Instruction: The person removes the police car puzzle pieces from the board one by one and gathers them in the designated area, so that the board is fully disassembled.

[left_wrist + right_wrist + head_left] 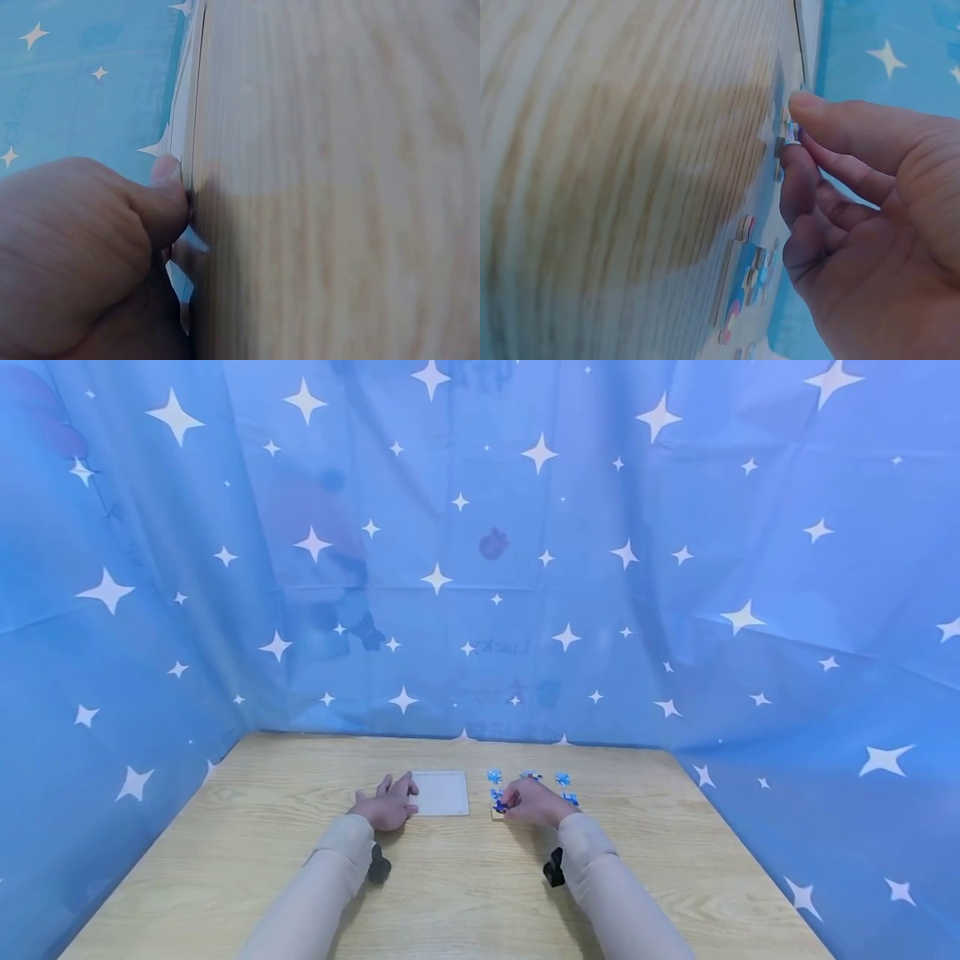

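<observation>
My left hand rests at the left edge of a flat white rectangular tray, its fingers spread and their tips on the border. In the left wrist view the thumb lies low along the tabletop. To the right of the tray, my right hand pinches a jigsaw puzzle piece between thumb and fingertips, low over the table. Beside those fingertips show blue and yellow puzzle pieces, partly hidden by the hand. More blue pieces lie below the hand in the right wrist view.
Loose puzzle pieces lie behind the right hand: one at the back left, a multicoloured one and a blue one. The wooden table ends at a blue star-patterned curtain on the back and sides.
</observation>
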`<state>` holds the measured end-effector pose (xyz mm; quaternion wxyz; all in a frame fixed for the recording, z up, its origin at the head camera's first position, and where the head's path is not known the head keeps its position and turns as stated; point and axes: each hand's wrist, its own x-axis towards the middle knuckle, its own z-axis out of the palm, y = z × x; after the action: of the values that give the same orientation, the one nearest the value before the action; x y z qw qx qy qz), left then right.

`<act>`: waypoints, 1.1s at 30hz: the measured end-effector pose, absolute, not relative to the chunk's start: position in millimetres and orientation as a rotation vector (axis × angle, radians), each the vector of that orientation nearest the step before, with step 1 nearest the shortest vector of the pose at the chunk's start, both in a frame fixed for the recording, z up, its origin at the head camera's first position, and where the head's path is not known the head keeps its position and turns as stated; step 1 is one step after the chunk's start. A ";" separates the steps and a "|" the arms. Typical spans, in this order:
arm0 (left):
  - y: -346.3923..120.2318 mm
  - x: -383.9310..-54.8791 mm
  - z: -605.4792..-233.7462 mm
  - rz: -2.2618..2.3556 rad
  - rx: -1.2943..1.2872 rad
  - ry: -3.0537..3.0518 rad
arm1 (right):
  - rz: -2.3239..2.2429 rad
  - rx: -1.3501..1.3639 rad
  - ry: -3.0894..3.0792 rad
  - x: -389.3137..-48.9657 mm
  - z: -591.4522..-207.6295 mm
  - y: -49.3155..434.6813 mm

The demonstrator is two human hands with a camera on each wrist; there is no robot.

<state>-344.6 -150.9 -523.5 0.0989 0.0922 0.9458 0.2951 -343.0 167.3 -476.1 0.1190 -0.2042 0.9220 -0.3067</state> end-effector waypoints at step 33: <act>-151.4 -361.5 -541.5 0.896 0.270 2.818 | -0.985 -0.571 2.667 -345.1 -471.4 186.6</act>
<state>-361.5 -151.4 -541.5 0.0862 0.0906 0.9455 0.3006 -345.1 186.6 -471.4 0.1205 -0.1955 0.9130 -0.3371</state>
